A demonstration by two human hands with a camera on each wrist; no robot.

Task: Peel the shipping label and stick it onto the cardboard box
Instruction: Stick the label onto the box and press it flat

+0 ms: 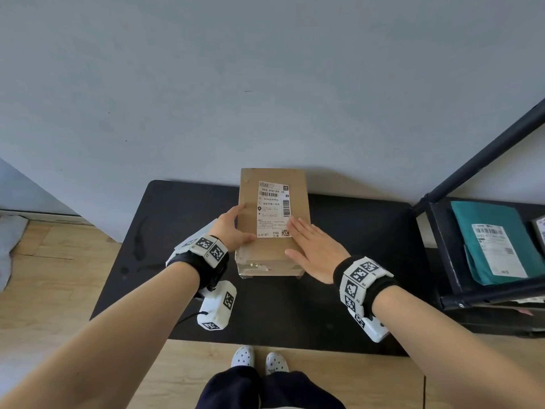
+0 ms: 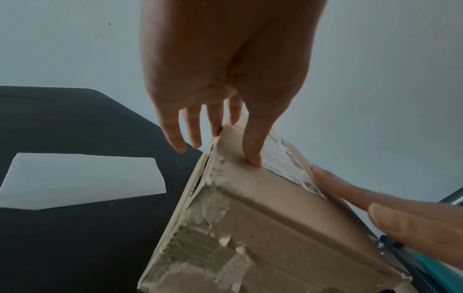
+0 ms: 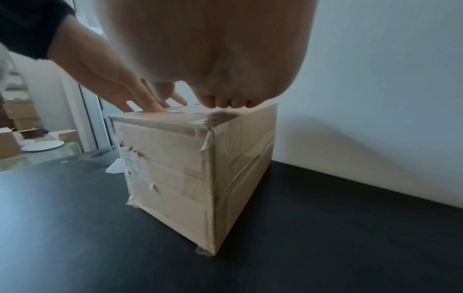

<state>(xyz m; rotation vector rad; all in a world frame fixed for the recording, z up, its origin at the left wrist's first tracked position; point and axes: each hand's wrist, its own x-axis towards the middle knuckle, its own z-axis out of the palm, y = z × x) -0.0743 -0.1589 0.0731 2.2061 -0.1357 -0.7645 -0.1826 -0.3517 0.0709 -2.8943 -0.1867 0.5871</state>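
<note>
Right hand (image 1: 312,252) flat on label (image 1: 272,208), left hand (image 1: 233,228) bracing box (image 1: 269,252)

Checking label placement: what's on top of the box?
Label on the box top. Right hand lies flat, covering its near right edge; left hand rests its thumb by the left edge.

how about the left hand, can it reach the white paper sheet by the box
Probably yes: the white paper sheet lies bare on the black mat just left of the cardboard box, where the left hand merely rests.
</note>
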